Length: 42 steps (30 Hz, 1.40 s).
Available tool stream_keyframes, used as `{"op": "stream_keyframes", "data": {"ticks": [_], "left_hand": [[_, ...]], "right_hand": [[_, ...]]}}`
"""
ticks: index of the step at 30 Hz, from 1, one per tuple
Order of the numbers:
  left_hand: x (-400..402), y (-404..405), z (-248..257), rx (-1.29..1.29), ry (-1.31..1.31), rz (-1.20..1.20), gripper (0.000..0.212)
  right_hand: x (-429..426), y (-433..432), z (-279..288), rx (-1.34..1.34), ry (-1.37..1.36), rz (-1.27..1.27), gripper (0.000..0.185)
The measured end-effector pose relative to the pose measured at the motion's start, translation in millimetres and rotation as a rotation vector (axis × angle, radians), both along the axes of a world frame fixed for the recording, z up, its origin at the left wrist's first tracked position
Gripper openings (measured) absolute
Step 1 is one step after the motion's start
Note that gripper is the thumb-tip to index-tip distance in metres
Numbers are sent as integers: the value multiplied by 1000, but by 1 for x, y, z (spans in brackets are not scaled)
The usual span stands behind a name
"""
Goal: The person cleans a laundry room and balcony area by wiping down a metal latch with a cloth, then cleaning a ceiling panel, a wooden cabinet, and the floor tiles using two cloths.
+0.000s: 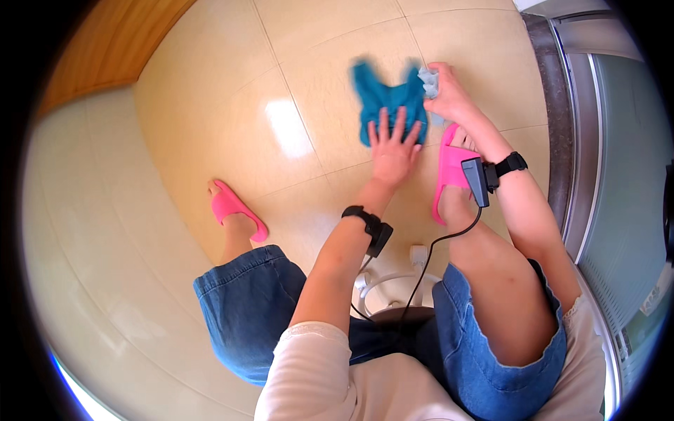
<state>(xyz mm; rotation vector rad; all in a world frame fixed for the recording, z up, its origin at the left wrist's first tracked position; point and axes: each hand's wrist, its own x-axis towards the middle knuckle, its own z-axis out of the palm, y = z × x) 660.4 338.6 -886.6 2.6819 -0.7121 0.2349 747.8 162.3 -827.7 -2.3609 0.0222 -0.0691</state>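
A teal cloth (388, 97) lies on the tiled floor in front of me, its upper corners blurred. My left hand (394, 147) rests flat on its lower part with the fingers spread. To the right of the cloth, my right hand (447, 92) is curled around a light grey-blue crumpled item (429, 82), maybe a cloth or plastic; its full shape is hidden by the fingers. Each wrist has a black strap with a small device and a cable.
My feet wear pink slippers (231, 208), the right one close to my right hand. A wheeled stool base (418, 258) is under me. A wooden panel (110, 47) stands at upper left, and a glass door (626, 158) in a metal frame runs along the right, beside a dark stone sill (559, 131).
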Motion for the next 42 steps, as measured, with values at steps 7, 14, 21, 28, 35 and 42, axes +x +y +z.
{"op": "stream_keyframes", "data": {"ticks": [7, 14, 21, 28, 35, 42], "left_hand": [[47, 116, -11, 92, -64, 369, 46], [6, 107, 9, 46, -11, 291, 61], [23, 80, 25, 97, -49, 169, 73], [82, 167, 16, 50, -112, 372, 66], [121, 161, 27, -57, -60, 276, 65], [218, 240, 2, -78, -106, 597, 61]], "right_hand": [[6, -23, -28, 52, -17, -223, 47], [11, -22, -15, 74, 45, -190, 42], [10, 7, 12, 82, 41, 60, 31], [11, 63, 37, -31, 36, 307, 37], [65, 157, 86, -612, -15, 741, 33], [106, 207, 59, -1069, 187, 484, 28]]}}
